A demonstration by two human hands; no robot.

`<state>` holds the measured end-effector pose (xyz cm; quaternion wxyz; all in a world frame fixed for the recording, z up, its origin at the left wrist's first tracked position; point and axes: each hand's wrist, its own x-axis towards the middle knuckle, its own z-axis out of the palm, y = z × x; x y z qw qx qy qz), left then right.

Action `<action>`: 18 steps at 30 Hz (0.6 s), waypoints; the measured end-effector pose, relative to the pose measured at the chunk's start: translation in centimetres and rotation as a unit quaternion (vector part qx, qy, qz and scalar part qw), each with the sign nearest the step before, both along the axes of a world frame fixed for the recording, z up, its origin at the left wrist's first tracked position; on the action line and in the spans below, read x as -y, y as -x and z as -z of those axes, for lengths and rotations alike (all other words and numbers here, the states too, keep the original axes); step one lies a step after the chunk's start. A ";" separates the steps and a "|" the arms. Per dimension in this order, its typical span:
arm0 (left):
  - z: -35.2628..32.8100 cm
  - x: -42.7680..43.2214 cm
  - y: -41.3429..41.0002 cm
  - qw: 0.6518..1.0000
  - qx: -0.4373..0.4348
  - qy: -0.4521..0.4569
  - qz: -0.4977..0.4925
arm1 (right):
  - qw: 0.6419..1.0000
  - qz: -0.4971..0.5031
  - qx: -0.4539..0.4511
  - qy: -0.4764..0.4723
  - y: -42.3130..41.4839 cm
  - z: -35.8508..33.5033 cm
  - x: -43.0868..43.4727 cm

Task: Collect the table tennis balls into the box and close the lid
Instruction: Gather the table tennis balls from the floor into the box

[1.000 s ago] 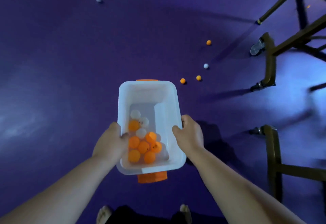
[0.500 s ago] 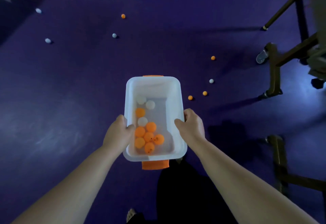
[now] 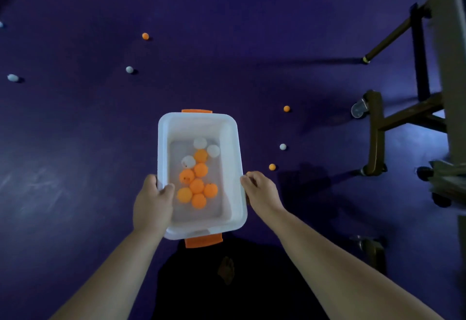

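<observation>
Head view: a white box (image 3: 233, 153), open at the top, is held between both hands over a purple floor (image 3: 75, 143). The left hand (image 3: 151, 203) takes the near left rim, its grip pinching the rim, with the thumb inside the wall and the fingers outside. The right hand (image 3: 261, 191) curls against the right rim; its grip is pressed onto the edge of the box. An orange handle (image 3: 196, 111) shows at the far end and another orange handle (image 3: 200, 241) at the near end. Inside lie the collected balls (image 3: 196, 176), seven orange and three white, clustered toward the left hand. Loose on the floor are an orange ball (image 3: 145, 36) and two white balls (image 3: 129, 69) at far left, and an orange ball (image 3: 286, 108), a white ball (image 3: 283, 146) and an orange ball (image 3: 272, 167) just right of the box. A dark wheeled frame (image 3: 375, 133) stands at right.
</observation>
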<state>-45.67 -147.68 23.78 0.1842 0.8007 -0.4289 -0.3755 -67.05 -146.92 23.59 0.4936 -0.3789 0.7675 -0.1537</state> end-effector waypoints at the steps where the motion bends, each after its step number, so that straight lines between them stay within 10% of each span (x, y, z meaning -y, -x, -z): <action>1: 0.6 1.6 0.5 1.000 -0.003 0.001 -0.001 | 1.000 0.021 0.004 -0.005 0.6 0.6 1.3; 10: 10.2 16.0 5.4 0.999 -0.019 -0.037 -0.004 | 0.981 0.170 -0.013 -0.089 7.7 11.2 11.2; 18: 20.8 24.1 10.0 0.997 -0.038 -0.051 -0.047 | 0.979 0.103 -0.068 -0.162 12.6 25.7 16.5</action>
